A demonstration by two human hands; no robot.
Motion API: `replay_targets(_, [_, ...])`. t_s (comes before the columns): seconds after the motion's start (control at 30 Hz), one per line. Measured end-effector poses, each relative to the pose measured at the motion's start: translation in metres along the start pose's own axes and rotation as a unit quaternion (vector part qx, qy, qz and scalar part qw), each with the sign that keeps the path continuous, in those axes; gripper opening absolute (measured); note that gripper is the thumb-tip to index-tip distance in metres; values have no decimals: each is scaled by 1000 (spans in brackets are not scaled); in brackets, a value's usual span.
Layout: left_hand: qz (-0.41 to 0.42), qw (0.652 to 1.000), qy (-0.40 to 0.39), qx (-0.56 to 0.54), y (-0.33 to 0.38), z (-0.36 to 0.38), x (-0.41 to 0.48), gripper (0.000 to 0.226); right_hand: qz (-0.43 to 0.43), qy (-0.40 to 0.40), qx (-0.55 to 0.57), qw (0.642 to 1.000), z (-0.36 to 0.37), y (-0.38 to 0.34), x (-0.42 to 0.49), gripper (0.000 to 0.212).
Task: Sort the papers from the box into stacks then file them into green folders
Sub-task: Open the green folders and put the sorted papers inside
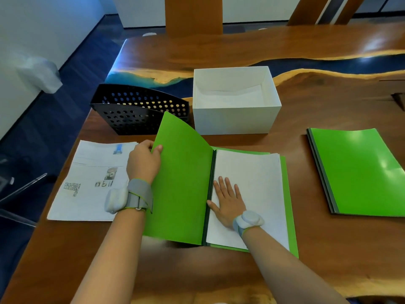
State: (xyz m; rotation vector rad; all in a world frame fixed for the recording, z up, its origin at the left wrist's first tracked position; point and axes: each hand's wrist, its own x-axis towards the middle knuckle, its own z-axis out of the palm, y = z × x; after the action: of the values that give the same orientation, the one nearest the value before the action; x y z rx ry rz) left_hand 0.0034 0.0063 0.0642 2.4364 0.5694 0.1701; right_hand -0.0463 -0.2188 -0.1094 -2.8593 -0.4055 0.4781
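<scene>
An open green folder [182, 183] lies in front of me on the wooden table. My left hand [143, 160] grips the left edge of its front cover, which stands lifted and curved. A stack of white papers [258, 183] rests on the folder's right half, and my right hand [229, 199] lies flat on it, fingers spread, near the spine. Another stack of printed papers [92, 183] lies to the left. Closed green folders [359, 172] are stacked at the right. The white box [235, 119] stands behind, with paper at its bottom.
A black perforated file holder [135, 113] stands left of the box. The table's left edge [43, 227] runs close to the printed stack. A chair back [194, 15] stands at the far side. A dark chair [15, 194] sits at the left.
</scene>
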Motion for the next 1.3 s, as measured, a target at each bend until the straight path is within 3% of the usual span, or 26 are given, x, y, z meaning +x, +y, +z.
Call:
replay_targets(0.17, [36,996,-45,-70,31,-6,-23,21,4,9,118,993,-22,-3,-5,65])
replay_targets(0.27, [43,988,-70,-130,51,-10,-39,20,26,54,262,963,-43,-7,-11,62])
replay_targets(0.47, [3,939,-190,-288,91,-6,-71,17,96,136,550,818,-117,-12,-21,50])
replay_targets(0.6, [-16,930,-227,-289,98,26,-82,18,73,91,673,731,-155,10,-34,50])
replay_targets(0.63, [-10,936,-228,-267,96,40,-84,16,63,84,684,722,-160,19,-39,50])
replay_targets(0.7, [16,950,-250,-189,85,69,-86,19,55,99,681,723,-165,33,-46,49])
replay_targets(0.8, [66,948,-306,-62,71,114,-96,43,79,157,663,728,-161,56,-54,48])
replay_targets(0.93, [73,945,-313,58,62,157,-116,65,149,194,534,809,-139,83,-59,63])
replay_targets(1.07, [75,935,-315,142,60,181,-126,75,197,183,432,861,-110,106,-63,67])
replay_targets(1.3, [85,928,-290,216,50,201,-129,85,228,57,294,927,-68,130,-62,78])
